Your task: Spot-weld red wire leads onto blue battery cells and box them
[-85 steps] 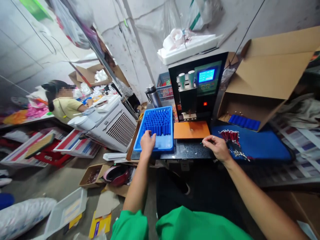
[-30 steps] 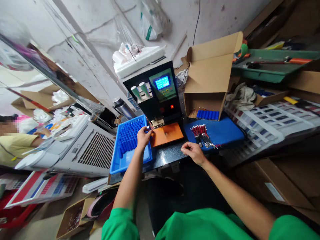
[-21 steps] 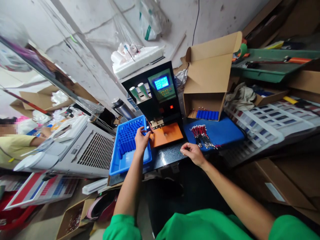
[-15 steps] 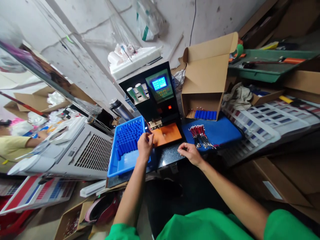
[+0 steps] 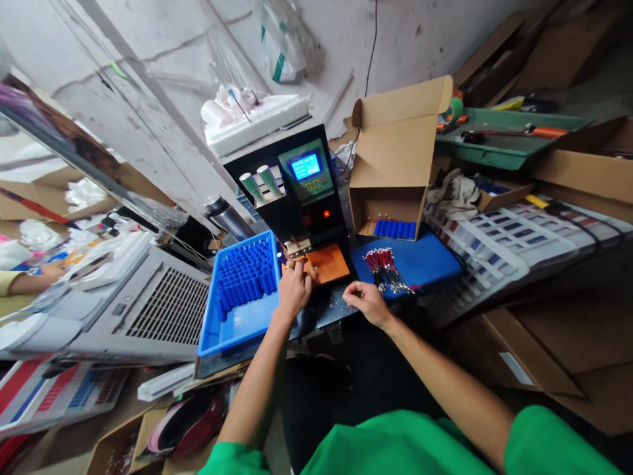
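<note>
My left hand (image 5: 295, 288) is closed at the left edge of the orange work plate (image 5: 330, 265), just below the metal electrodes (image 5: 298, 247) of a black spot welder (image 5: 316, 221). A blue battery cell (image 5: 282, 257) pokes out past its fingers, mostly hidden by them. To the right, my right hand (image 5: 366, 303) hovers by the bench's front edge, thumb and fingertips pinched together; what they hold, if anything, cannot be made out. Left of the welder, a blue tray (image 5: 247, 328) contains rows of upright blue cells (image 5: 247, 270). Red and black wire leads (image 5: 388, 269) lie bunched beyond my right hand.
An open cardboard box (image 5: 388, 155) with several blue cells (image 5: 394, 229) stands behind the leads on a blue surface (image 5: 435, 257). A steel flask (image 5: 227, 216) stands behind the tray. White plastic crates (image 5: 484, 244) are at right. Another person's arm (image 5: 34, 282) shows far left.
My left hand has moved right relative to the tray, over the orange plate's left edge below the electrodes. My right hand keeps its pinch nearly in place. The whole view has shifted slightly.
</note>
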Tool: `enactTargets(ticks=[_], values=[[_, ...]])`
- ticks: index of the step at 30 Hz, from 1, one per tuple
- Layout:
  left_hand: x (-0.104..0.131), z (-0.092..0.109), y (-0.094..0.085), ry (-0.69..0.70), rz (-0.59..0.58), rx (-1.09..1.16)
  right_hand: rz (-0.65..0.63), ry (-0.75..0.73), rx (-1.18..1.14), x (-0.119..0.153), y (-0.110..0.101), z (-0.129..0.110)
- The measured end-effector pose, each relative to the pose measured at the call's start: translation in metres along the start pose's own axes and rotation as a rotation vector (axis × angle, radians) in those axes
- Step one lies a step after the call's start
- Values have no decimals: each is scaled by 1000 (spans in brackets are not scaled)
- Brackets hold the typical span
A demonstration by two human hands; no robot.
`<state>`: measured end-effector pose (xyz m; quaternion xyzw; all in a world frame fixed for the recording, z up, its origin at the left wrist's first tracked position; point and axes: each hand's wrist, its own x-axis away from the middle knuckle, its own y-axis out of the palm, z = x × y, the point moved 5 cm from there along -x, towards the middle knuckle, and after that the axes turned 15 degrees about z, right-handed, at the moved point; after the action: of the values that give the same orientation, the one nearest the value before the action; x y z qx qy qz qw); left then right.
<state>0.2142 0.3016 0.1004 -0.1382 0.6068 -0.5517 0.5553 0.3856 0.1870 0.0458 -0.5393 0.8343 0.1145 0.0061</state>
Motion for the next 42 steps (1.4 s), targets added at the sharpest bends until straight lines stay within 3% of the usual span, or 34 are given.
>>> enactTargets(ticks=[3, 9, 12, 18, 25, 33, 42], values=[[1, -2, -1, 17, -18, 193, 9, -3, 9, -5, 3, -3], [2, -21, 14, -391, 40, 536, 39, -31, -10, -19, 7, -11], [0, -16, 20, -483, 65, 626, 80, -10, -9, -29, 9, -11], [-8, -5, 29, -539, 140, 712, 156, 66, -95, -66, 24, -9], [0, -7, 34, -540, 217, 782, 175, 57, -110, -96, 53, -3], [0, -2, 29, -489, 257, 724, 173, 132, -196, -105, 76, 10], [2, -4, 31, -487, 270, 725, 166, 25, -85, -102, 86, 8]])
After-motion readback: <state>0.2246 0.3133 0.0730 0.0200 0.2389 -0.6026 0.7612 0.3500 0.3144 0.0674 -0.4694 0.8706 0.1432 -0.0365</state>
